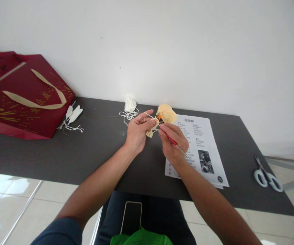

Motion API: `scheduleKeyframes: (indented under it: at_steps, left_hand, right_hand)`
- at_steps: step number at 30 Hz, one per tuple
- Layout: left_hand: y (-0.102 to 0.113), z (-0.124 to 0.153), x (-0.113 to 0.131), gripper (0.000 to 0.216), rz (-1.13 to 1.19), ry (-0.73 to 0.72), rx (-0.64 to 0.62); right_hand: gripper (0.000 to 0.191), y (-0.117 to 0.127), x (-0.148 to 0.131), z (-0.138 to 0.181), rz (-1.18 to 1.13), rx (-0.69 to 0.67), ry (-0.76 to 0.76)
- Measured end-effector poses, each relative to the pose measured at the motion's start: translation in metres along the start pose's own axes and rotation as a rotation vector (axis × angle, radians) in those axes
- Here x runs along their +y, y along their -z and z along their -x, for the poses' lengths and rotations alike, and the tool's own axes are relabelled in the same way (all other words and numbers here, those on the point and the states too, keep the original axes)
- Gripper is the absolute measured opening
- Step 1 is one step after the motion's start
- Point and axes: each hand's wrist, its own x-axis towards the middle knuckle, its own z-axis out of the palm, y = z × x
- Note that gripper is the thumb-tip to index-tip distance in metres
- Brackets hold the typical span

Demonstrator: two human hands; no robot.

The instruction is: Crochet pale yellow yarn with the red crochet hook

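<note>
My left hand (pixel 138 131) is closed on a small piece of pale yellow crochet work (pixel 149 133), pinched between thumb and fingers, with yarn running over the fingers. In my right hand (pixel 173 141) is a crochet hook (pixel 171 139) with a red handle, its tip end toward the work. A small orange piece (pixel 158 117), perhaps a stitch marker, shows beside the left thumb. Just behind both hands lies a ball of pale yellow yarn (pixel 167 113). Fingers hide part of the crochet work and the hook's tip.
Printed sheets (pixel 213 136) lie partly under my right forearm. White-handled scissors (pixel 266 177) rest near the table's right end. White yarn (pixel 130 104) sits by the wall. White pieces with loose strands (pixel 72 115) lie beside a red paper bag (pixel 27 95). A phone (pixel 131 217) is on my lap.
</note>
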Motion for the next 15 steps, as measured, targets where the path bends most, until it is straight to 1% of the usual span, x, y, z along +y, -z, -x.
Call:
scheduleKeyframes:
  at_steps: [4,7,10,13,15]
  left_hand:
    - [0.002,-0.002,-0.001,0.047,0.084,0.097,-0.035]
    - [0.003,-0.003,0.000,0.048,0.140,0.148,-0.046]
    - [0.003,-0.004,0.002,0.050,0.134,0.168,-0.052]
    - [0.003,-0.005,0.004,0.052,0.071,0.124,-0.070]
    - [0.004,-0.005,0.004,0.052,0.004,0.091,-0.080]
  right_hand:
    - [0.031,-0.001,0.000,0.000,0.016,-0.011,-0.001]
    - [0.029,-0.001,0.000,-0.002,-0.051,-0.038,-0.044]
    - [0.019,-0.002,0.001,-0.006,-0.198,-0.039,-0.204]
    - [0.013,-0.005,0.004,-0.012,-0.412,-0.016,-0.390]
    - [0.011,-0.005,0.006,-0.017,-0.555,0.008,-0.470]
